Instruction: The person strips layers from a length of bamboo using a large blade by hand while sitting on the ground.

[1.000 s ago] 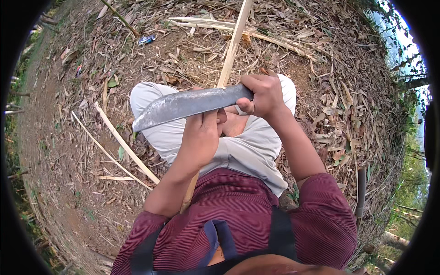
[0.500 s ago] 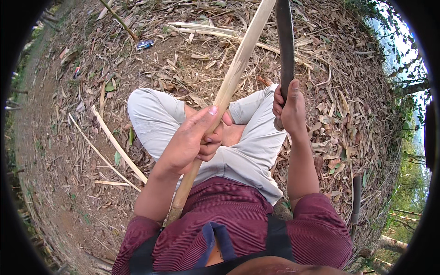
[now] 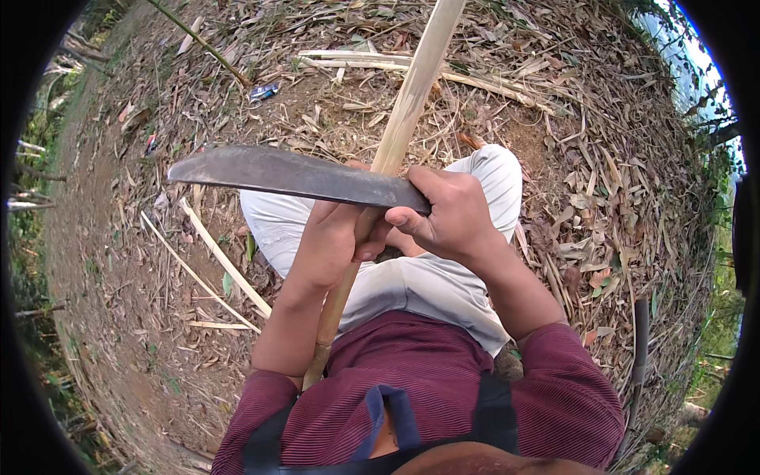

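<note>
A pale bamboo pole (image 3: 413, 95) slants from my lap up past the far edge of view. My left hand (image 3: 328, 241) is closed around it near the middle, its fingers partly hidden under a machete. That machete (image 3: 277, 172) has a broad, dark, curved blade lying level across the pole, tip pointing left. My right hand (image 3: 457, 210) grips it at its right end, close against the pole, so the handle is covered. Whether the blade touches the pole I cannot tell.
My crossed legs (image 3: 273, 226) in light trousers lie under the work. Split bamboo strips (image 3: 226, 257) lie at the left, with more strips (image 3: 364, 60) farther off. A blue wrapper (image 3: 263, 93), a thin green stem (image 3: 198, 41) and a dark stick (image 3: 640, 340) rest among dry leaves.
My right hand has come left to the pole, and the machete has swung from pointing away to lying crosswise over it. My left hand still holds the pole.
</note>
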Demonstrator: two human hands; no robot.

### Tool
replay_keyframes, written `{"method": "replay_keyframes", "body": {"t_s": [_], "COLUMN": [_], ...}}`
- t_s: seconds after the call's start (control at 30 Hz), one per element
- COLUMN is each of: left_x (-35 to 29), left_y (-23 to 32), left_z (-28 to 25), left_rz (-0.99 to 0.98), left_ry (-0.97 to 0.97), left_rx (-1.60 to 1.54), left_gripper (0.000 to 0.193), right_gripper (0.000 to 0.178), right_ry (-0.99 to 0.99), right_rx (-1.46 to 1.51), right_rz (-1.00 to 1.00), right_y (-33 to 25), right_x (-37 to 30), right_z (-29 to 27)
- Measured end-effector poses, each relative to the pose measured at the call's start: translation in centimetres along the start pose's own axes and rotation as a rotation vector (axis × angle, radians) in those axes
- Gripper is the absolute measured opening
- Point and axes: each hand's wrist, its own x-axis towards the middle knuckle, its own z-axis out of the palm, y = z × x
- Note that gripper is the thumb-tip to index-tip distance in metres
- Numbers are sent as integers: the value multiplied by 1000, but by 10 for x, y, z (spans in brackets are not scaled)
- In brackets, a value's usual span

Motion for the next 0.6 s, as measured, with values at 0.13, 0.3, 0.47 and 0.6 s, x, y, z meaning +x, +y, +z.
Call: {"method": "replay_keyframes", "body": {"t_s": [0.13, 0.3, 0.47, 0.6], "left_x": [-6, -6, 9, -22], "left_y": [0, -13, -37, -26], "left_z": [4, 18, 12, 32], "left_rz": [25, 168, 505, 125], "left_ry": [-22, 71, 111, 125], "left_rx": [-83, 216, 657, 381], "left_gripper": [16, 4, 4, 17], "right_gripper": [68, 71, 75, 76], "right_ry": [-30, -23, 14, 251], "right_rx": [-124, -141, -184, -97], "right_rz": [-26, -117, -151, 380], "right_y": [-3, 10, 35, 96], "right_x": [4, 7, 6, 27], "right_z": [-5, -5, 0, -37]}}
